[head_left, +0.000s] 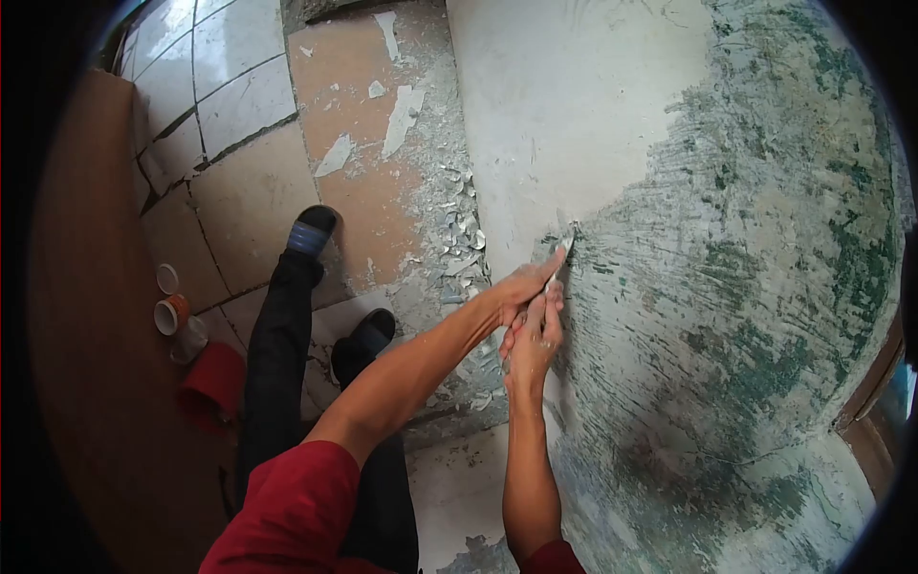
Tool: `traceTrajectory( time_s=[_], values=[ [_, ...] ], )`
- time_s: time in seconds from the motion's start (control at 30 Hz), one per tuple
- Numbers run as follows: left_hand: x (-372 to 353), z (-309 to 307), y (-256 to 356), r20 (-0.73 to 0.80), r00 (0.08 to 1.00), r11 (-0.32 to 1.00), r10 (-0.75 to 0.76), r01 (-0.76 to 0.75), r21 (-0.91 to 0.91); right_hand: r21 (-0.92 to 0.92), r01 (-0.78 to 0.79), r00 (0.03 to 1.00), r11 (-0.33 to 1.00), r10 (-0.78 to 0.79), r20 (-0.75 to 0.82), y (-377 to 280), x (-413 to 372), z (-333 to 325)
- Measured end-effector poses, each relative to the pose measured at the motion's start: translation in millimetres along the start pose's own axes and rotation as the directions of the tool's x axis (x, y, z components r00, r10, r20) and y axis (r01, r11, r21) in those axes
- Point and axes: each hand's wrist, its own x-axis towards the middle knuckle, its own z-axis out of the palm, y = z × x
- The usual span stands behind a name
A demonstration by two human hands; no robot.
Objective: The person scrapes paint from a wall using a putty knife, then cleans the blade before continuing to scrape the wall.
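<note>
A scraper (569, 239) with a thin, pale blade touches the wall at the lower edge of the remaining white paint. My left hand (524, 287) is closed around it near the blade, with one finger stretched along it. Just below, my right hand (535, 340) wraps the handle, which is mostly hidden by the fingers. The wall (708, 268) is bare and scratched, grey with green patches, around and to the right of the blade. White paint (564, 105) still covers its upper left part. Dust whitens my fingers.
Paint flakes (464, 239) lie along the wall's foot, with larger peeled pieces (404, 120) on the tan floor tiles (368, 220). My feet in dark slippers (316, 230) stand left of the debris. A red bucket (212, 383) and an orange-and-white tub (172, 314) are at far left.
</note>
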Motion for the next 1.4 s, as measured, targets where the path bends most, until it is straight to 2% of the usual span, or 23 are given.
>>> traceTrajectory(
  time_s=[0.03, 0.13, 0.17, 0.27, 0.3, 0.4, 0.43, 0.53, 0.57, 0.67, 0.73, 0.8, 0.9, 0.97, 1.07, 1.2, 1.27, 1.3, 1.33, 1.4],
  values=[
    [-8.0, 0.3, -1.3, -0.019, 0.999, 0.994, -0.042, 0.043, 0.098, -0.006, -0.006, 1.000, 1.000, 0.006, -0.013, 0.4, -5.4, -3.0],
    [-6.1, -2.5, 17.4, 0.018, 0.997, 0.993, -0.071, 0.069, 0.094, -0.019, 0.023, 0.999, 1.000, -0.023, 0.029, 2.2, 8.4, -1.2],
    [14.9, -8.8, 9.7, 0.043, 0.999, 0.995, -0.001, 0.005, -0.102, -0.024, 0.018, 0.999, 1.000, -0.017, 0.043, 2.4, 16.7, 2.3],
    [4.3, -4.7, 9.6, -0.009, 1.000, 0.999, 0.023, -0.023, -0.037, 0.005, -0.007, 1.000, 1.000, 0.007, 0.025, 5.0, 12.2, 6.1],
    [1.3, -2.9, 3.8, 0.017, 1.000, 0.999, 0.002, -0.002, -0.040, 0.021, 0.000, 1.000, 1.000, 0.000, 0.006, 8.9, 3.3, 3.7],
    [-5.8, -0.3, 7.8, -0.011, 1.000, 0.988, -0.009, 0.011, 0.154, -0.007, 0.016, 0.999, 1.000, -0.015, 0.032, 1.9, 3.6, -1.0],
    [-1.2, -3.5, 18.7, 0.084, 0.996, 0.997, -0.012, 0.005, 0.073, -0.008, 0.007, 0.999, 1.000, -0.006, 0.051, -2.9, 11.2, 1.8],
    [9.9, -10.4, 14.9, -0.002, 1.000, 0.999, -0.004, 0.004, -0.032, -0.002, -0.005, 1.000, 1.000, 0.005, 0.029, -0.3, 14.1, 8.1],
    [7.6, -12.4, 11.2, 0.000, 1.000, 0.998, -0.012, 0.012, 0.054, 0.012, -0.001, 1.000, 1.000, 0.001, 0.010, 0.0, 7.4, 10.0],
    [1.7, -2.9, -9.4, -0.040, 0.999, 0.999, -0.014, 0.016, 0.045, 0.004, -0.012, 1.000, 1.000, 0.012, 0.012, 2.0, 2.2, 0.7],
    [7.9, -8.3, 5.1, -0.011, 1.000, 1.000, -0.024, 0.024, -0.001, 0.003, -0.056, 0.997, 0.998, 0.055, 0.058, -6.2, 15.1, 1.0],
    [13.7, -18.9, 24.5, 0.025, 0.997, 0.994, -0.077, 0.079, -0.078, 0.030, -0.079, 0.996, 0.996, 0.078, 0.035, -5.5, 20.9, 7.8],
    [5.9, -13.4, 3.0, -0.040, 0.999, 0.999, -0.032, 0.032, 0.005, 0.081, 0.000, 1.000, 0.997, 0.001, -0.016, 13.4, 1.4, 9.2],
    [5.0, -7.6, 3.1, -0.026, 1.000, 0.999, 0.005, -0.003, 0.049, 0.056, -0.015, 0.999, 0.998, 0.013, 0.035, 2.9, 12.8, 4.9],
    [11.9, -16.6, 24.0, 0.002, 1.000, 0.998, -0.012, 0.012, -0.053, 0.021, -0.023, 0.997, 1.000, 0.022, 0.068, -4.6, 22.0, 8.6],
    [-1.6, -6.3, 9.7, -0.056, 0.998, 0.995, 0.007, -0.002, 0.097, 0.043, 0.017, 0.999, 0.999, -0.019, 0.036, -0.4, 5.9, 10.8],
    [2.9, -4.6, 27.3, -0.025, 0.999, 1.000, 0.024, -0.023, 0.016, 0.013, 0.024, 0.998, 1.000, -0.025, 0.055, -2.2, 11.1, 3.9],
    [3.5, -3.9, 31.9, -0.014, 1.000, 0.999, 0.022, -0.023, -0.039, 0.049, -0.045, 0.996, 0.998, 0.041, 0.074, -8.5, 22.7, 8.2],
    [7.0, -3.9, 33.1, 0.002, 1.000, 0.996, 0.019, -0.018, -0.091, 0.047, -0.037, 0.997, 0.998, 0.034, 0.075, -6.9, 23.7, 9.8],
    [8.1, -12.8, 29.7, -0.040, 0.999, 0.999, 0.002, 0.000, 0.037, 0.051, -0.007, 0.996, 0.999, 0.003, 0.084, -2.6, 22.9, 19.0]
  ],
)
